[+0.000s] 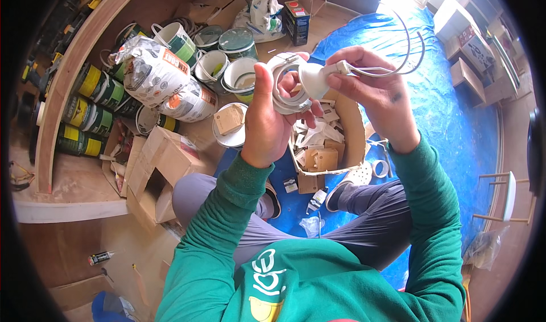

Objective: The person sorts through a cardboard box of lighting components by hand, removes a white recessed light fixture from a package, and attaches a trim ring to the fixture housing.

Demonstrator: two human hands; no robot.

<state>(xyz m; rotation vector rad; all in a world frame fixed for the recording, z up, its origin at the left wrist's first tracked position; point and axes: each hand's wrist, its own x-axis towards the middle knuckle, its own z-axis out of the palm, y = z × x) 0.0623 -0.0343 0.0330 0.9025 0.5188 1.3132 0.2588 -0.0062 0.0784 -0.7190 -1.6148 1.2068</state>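
Note:
My left hand [266,116] is closed around a white ring-shaped light fitting [276,89] with spring clips on its edge, its fingers passing behind and through the ring. Right beside it, a white cone-shaped spotlight bulb [313,82] faces the ring with its wide end. My right hand [375,92] pinches the narrow end of the bulb, at a white lamp holder [339,68]. From the holder a pair of loose wires [392,71] curves up to the right. Whether bulb and ring touch I cannot tell.
Below my hands stands an open cardboard box [364,143] with white scraps and small cartons. Paint buckets [238,39] and filled bags [151,72] crowd the left. A blue tarp [443,129] covers the floor; a small stool [508,197] is at right.

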